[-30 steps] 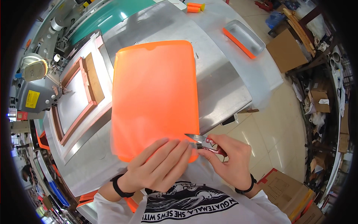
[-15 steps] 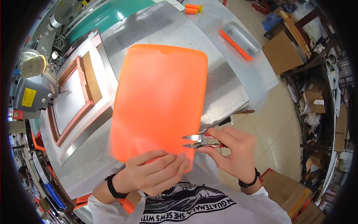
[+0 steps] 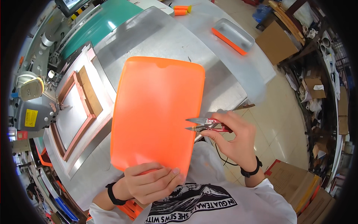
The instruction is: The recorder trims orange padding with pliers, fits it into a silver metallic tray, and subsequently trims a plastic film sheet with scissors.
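An orange rectangular plastic sheet or lid [image 3: 158, 108] with rounded corners and a small notch in its far edge is tilted up in front of me. My left hand [image 3: 153, 183] grips its near edge, fingers curled over the top. My right hand [image 3: 236, 136] is closed around red-handled thread snips [image 3: 203, 125]. Their two pointed blades are apart and lie over the right edge of the orange piece. Whether the blades touch it I cannot tell.
Beneath is a metal worktable [image 3: 175, 44]. A wood-framed screen [image 3: 80, 112] on a machine stands at left. A grey tray with an orange side [image 3: 233, 37] and orange-handled tools [image 3: 182, 10] lie at the far side. Cardboard boxes [image 3: 289, 183] stand at lower right.
The snips and my right hand have shifted up along the right edge of the orange piece. The far edge of that piece sits lower in view; my left hand keeps its grip.
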Demonstrator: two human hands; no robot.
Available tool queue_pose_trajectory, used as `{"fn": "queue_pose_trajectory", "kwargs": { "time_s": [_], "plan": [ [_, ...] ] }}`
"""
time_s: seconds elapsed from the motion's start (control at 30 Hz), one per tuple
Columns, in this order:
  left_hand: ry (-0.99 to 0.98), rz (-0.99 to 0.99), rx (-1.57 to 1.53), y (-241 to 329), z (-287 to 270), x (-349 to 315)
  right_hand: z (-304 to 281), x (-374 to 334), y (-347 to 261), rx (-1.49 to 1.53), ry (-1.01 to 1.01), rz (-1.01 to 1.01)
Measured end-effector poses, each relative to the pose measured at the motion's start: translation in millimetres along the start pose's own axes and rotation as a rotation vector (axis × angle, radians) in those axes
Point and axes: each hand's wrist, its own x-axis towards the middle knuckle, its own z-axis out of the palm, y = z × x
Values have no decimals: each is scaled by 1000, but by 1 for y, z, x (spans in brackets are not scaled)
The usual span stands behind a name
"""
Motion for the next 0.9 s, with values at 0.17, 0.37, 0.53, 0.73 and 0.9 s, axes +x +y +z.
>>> {"fn": "queue_pose_trajectory", "kwargs": {
  "time_s": [0.17,0.37,0.53,0.73,0.9],
  "plan": [
    [45,15,11,-7,-3,-4,4,5,-11,-8,13,12],
    [-189,-108,158,3,-16,5,23,-12,-23,2,22,43],
    [-408,-236,201,-9,-17,37,27,-4,-22,-29,20,39],
    [-265,-168,52,-16,-7,14,15,5,-25,3,-81,107],
    [-270,-61,57,-12,-14,12,14,7,-11,-8,89,87]
  ]
}}
